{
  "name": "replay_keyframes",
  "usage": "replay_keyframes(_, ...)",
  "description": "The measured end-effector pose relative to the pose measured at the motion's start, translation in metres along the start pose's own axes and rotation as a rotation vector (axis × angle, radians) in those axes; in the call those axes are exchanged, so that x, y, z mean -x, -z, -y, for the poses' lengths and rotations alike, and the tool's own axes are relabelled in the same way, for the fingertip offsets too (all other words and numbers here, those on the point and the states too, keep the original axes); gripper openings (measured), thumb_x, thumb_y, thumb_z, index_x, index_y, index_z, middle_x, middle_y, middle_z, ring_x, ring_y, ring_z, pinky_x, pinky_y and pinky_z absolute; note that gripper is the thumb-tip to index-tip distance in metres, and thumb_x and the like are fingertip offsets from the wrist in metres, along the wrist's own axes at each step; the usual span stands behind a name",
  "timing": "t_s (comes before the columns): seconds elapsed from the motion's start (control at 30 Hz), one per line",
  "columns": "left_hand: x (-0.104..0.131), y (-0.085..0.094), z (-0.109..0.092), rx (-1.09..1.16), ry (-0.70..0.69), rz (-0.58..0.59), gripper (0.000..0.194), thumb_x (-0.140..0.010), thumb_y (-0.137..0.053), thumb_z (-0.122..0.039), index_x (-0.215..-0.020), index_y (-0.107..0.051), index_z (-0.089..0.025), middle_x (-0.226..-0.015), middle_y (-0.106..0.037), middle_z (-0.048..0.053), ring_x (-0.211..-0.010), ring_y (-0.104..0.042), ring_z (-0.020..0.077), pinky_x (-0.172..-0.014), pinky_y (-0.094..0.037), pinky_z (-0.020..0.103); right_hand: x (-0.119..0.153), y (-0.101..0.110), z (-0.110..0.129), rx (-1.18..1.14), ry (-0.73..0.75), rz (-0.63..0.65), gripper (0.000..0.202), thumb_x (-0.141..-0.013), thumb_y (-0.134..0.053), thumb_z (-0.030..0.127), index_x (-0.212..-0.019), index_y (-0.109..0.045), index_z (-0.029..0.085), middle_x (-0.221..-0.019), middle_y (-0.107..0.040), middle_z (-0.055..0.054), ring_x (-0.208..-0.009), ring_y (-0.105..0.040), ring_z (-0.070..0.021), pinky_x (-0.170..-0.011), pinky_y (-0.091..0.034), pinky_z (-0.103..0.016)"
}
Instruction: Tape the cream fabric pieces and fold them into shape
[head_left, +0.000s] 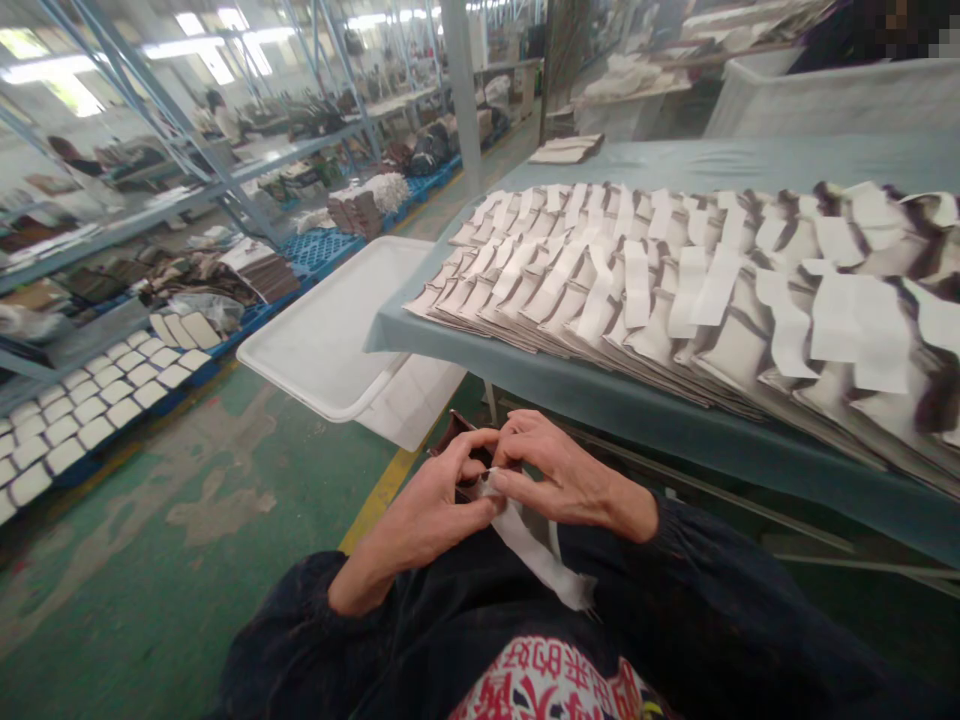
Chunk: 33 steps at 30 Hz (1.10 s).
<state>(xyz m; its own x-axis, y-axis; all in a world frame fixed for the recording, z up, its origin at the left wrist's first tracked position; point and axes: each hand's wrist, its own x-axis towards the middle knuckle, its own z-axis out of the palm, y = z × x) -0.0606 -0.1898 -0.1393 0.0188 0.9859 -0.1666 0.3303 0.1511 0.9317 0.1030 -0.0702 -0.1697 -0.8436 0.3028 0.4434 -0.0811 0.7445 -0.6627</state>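
Observation:
Close in front of my body, both hands meet over a small dark brown fabric piece point(454, 428) with a white cloth strip point(536, 552) hanging from it. My left hand point(431, 500) is closed on the brown piece, thumb stretched toward the strip's upper end. From the other side my right hand point(559, 475) pinches the top of the white strip between thumb and fingers. Where the two materials meet is mostly covered by the fingers. The strip's frayed lower end lies over my dark clothing. Rows of overlapping beige fabric pieces point(555, 305) with white strips lie on the table beyond.
The table point(480, 350) has a grey-green cover and stands ahead to the right. A white plastic bin point(315, 345) sits by its left corner. Blue pallets point(322, 250) with stacked fabric line the left floor. A person point(862, 40) is behind another white bin point(840, 100) at the far right.

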Motion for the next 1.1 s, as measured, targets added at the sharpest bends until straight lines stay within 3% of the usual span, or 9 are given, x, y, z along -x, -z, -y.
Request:
replay_keyframes(0.1,-0.004,0.001,0.007,0.105,0.086,0.036,0.043,-0.081,-0.068,-0.022,-0.123,-0.062,-0.015,-0.093,-0.073,0.005,-0.082,-0.065,0.0182,-0.073,-0.048,0.028,-0.002,-0.001,-0.001,0.049,0.005,0.038,0.024,-0.095,-0.058,0.024,-0.072,-0.062,0.020,-0.073,-0.062,-0.002,-0.075,-0.056,-0.0177,-0.083,-0.042,-0.036)
replay_keyframes(0.2,-0.008,0.004,0.012,0.074,0.143,0.064,0.016,-0.080,-0.068,-0.028,-0.088,-0.070,-0.014,-0.075,-0.064,-0.001,-0.068,-0.054,0.0137,-0.063,-0.039,0.025,-0.003,0.000,-0.004,0.094,0.006,0.083,0.022,-0.096,-0.058,0.023,-0.075,-0.065,0.019,-0.072,-0.065,-0.003,-0.076,-0.057,-0.0179,-0.084,-0.041,-0.035)
replay_keyframes(0.3,-0.012,0.004,0.014,0.026,0.152,0.131,0.022,-0.083,-0.063,-0.032,-0.070,-0.064,-0.015,-0.060,-0.045,-0.006,-0.057,-0.036,0.0102,-0.054,-0.026,0.025,0.000,0.000,-0.007,0.098,-0.009,0.095,0.019,-0.097,-0.058,0.023,-0.081,-0.067,0.018,-0.075,-0.066,-0.003,-0.078,-0.057,-0.0184,-0.084,-0.041,-0.034)
replay_keyframes(0.5,-0.016,-0.024,0.026,0.108,0.084,0.067,0.014,-0.070,-0.060,-0.013,-0.083,-0.066,-0.014,-0.074,-0.060,-0.001,-0.067,-0.048,0.0134,-0.063,-0.038,0.025,0.005,-0.005,-0.011,0.055,-0.057,0.066,0.026,-0.101,-0.053,0.030,-0.083,-0.067,0.019,-0.078,-0.065,-0.004,-0.080,-0.057,-0.0181,-0.080,-0.042,-0.032)
replay_keyframes(0.63,-0.014,-0.035,0.039,0.183,0.093,0.007,0.018,-0.075,-0.064,-0.018,-0.092,-0.068,-0.014,-0.084,-0.065,0.001,-0.075,-0.054,0.0160,-0.071,-0.043,0.027,0.004,-0.008,-0.014,0.001,-0.116,0.077,0.023,-0.100,-0.056,0.029,-0.082,-0.067,0.018,-0.080,-0.066,-0.004,-0.079,-0.058,-0.0173,-0.077,-0.042,-0.030)
replay_keyframes(0.77,-0.012,-0.019,0.036,0.063,0.109,0.019,0.034,-0.075,-0.076,-0.028,-0.105,-0.067,-0.015,-0.094,-0.066,0.002,-0.082,-0.055,0.0175,-0.072,-0.043,0.027,0.003,-0.006,-0.018,-0.129,-0.214,0.095,0.023,-0.098,-0.056,0.031,-0.082,-0.067,0.018,-0.077,-0.066,-0.002,-0.074,-0.057,-0.0157,-0.072,-0.041,-0.028)
replay_keyframes(0.9,-0.011,0.002,0.030,-0.012,0.117,0.097,0.024,-0.084,-0.070,-0.037,-0.086,-0.061,-0.016,-0.076,-0.051,-0.004,-0.069,-0.044,0.0123,-0.061,-0.034,0.025,0.003,-0.004,-0.020,-0.209,-0.263,0.086,0.022,-0.096,-0.057,0.030,-0.080,-0.067,0.018,-0.075,-0.065,0.000,-0.072,-0.056,-0.0148,-0.070,-0.041,-0.027)
replay_keyframes(0.97,-0.012,0.007,0.031,0.030,0.107,0.135,0.029,-0.089,-0.063,-0.041,-0.075,-0.054,-0.017,-0.069,-0.042,-0.006,-0.064,-0.036,0.0106,-0.058,-0.029,0.024,0.003,-0.003,-0.019,-0.215,-0.276,0.087,0.022,-0.095,-0.058,0.031,-0.079,-0.067,0.018,-0.074,-0.064,0.000,-0.071,-0.055,-0.0144,-0.069,-0.041,-0.027)
replay_keyframes(1.1,-0.016,0.010,0.033,0.123,0.080,0.184,0.036,-0.090,-0.063,-0.045,-0.072,-0.050,-0.018,-0.068,-0.040,-0.006,-0.063,-0.033,0.0104,-0.057,-0.027,0.025,0.004,0.005,-0.015,-0.259,-0.317,0.108,0.031,-0.100,-0.050,0.040,-0.085,-0.066,0.017,-0.079,-0.065,-0.002,-0.073,-0.057,-0.0155,-0.070,-0.043,-0.027)
